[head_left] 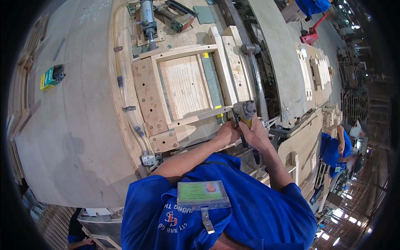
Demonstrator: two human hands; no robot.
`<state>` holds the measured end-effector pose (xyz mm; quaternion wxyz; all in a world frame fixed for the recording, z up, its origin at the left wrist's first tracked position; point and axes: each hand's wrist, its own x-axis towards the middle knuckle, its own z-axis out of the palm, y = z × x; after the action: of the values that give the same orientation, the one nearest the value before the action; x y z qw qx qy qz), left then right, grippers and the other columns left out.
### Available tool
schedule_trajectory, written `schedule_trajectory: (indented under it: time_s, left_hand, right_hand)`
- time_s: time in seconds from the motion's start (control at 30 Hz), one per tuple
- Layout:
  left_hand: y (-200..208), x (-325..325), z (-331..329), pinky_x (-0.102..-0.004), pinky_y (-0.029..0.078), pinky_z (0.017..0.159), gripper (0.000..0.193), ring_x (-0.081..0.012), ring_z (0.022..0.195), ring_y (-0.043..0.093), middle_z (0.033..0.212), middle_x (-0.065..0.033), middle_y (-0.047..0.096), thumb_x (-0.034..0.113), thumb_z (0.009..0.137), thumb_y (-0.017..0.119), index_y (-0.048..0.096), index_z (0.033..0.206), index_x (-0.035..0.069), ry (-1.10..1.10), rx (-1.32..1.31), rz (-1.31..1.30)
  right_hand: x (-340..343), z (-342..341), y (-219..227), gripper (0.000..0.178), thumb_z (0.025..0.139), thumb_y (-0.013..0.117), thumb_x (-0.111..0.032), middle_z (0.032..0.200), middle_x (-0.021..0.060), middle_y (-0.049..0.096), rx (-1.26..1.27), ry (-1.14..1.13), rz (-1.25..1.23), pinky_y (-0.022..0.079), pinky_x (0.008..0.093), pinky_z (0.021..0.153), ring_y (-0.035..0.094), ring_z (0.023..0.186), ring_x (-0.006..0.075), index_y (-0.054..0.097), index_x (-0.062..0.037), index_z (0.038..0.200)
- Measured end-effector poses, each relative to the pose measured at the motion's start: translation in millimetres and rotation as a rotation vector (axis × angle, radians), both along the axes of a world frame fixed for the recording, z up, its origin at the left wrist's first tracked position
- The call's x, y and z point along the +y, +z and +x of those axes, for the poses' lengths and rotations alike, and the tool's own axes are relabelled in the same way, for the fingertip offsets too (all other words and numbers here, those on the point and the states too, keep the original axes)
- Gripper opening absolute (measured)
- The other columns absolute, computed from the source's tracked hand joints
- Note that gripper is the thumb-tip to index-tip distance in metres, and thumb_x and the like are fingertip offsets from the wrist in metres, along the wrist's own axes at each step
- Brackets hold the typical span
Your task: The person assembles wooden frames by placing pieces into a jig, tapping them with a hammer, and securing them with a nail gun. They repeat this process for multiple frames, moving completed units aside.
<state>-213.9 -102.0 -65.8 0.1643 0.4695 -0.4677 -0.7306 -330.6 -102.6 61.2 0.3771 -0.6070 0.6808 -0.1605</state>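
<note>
A pneumatic nail gun (246, 109) with a metal head stands over the near right corner of a pale wooden frame (196, 118). My right hand (257, 135) is wrapped round the gun's handle. Just left of it my left hand (228, 134) is closed, its fingers curled close against the gun and the near rail; what they grip is hidden. The frame lies in a wooden jig, around a light wooden panel (183, 85). A drilled block (150, 96) runs along the frame's left side, and another strip (237, 66) lies along its right.
An air cylinder (148, 18) and a second nail gun (181, 21) are beyond the frame. Air hose (118, 62) runs down the left. A green-yellow box (52, 78) sits on the left board. A metal bar (256, 71) flanks the right. Co-workers in blue (331, 148) are at right.
</note>
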Motion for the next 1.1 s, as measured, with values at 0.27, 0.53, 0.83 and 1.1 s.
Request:
schedule_trajectory:
  time_s: [0.27, 0.53, 0.83, 1.1]
  left_hand:
    - [37.7, -57.6, 11.3, -0.0518, 0.056, 0.077, 0.042, -0.0453, 0.087, 0.074, 0.087, -0.0275, 0.074, 0.041, 0.095, 0.069, 0.074, 0.096, -0.001, 0.249, -0.204, -0.265]
    - [27.9, -171.1, 35.4, -0.0488, 0.057, 0.078, 0.039, -0.0413, 0.088, 0.075, 0.089, -0.0232, 0.076, 0.038, 0.097, 0.071, 0.076, 0.097, 0.0, 0.544, -0.265, -0.279]
    - [17.5, -209.3, 43.4, -0.0476, 0.058, 0.084, 0.043, -0.04, 0.096, 0.076, 0.098, -0.0224, 0.078, 0.043, 0.094, 0.071, 0.077, 0.108, 0.003, 0.496, -0.315, -0.233]
    - [23.7, -206.4, 45.9, -0.0516, 0.057, 0.081, 0.034, -0.0428, 0.094, 0.074, 0.091, -0.0218, 0.077, 0.039, 0.094, 0.071, 0.076, 0.092, 0.006, 0.563, -0.3, -0.213]
  right_hand:
    - [-74.2, 3.6, 12.6, 0.027, 0.104, 0.069, -0.022, 0.07, 0.0007, 0.059, -0.297, -0.211, 0.141, 0.046, 0.0276, 0.052, 0.055, 0.058, 0.009, 0.058, -0.0027, 0.119]
    - [-202.7, 49.9, -15.0, 0.028, 0.104, 0.067, -0.025, 0.079, 0.0033, 0.06, -0.401, -0.151, -0.039, 0.044, 0.0294, 0.048, 0.053, 0.056, 0.01, 0.058, -0.0018, 0.118]
    - [-244.9, 59.5, -29.7, 0.039, 0.102, 0.069, -0.03, 0.079, 0.0085, 0.064, -0.322, -0.148, -0.062, 0.046, 0.0328, 0.047, 0.057, 0.054, 0.013, 0.057, 0.0021, 0.12]
    - [-244.7, 63.3, -29.1, 0.038, 0.104, 0.069, -0.03, 0.097, 0.0077, 0.067, -0.179, -0.094, -0.026, 0.046, 0.0293, 0.049, 0.053, 0.057, 0.0105, 0.054, -0.0017, 0.124]
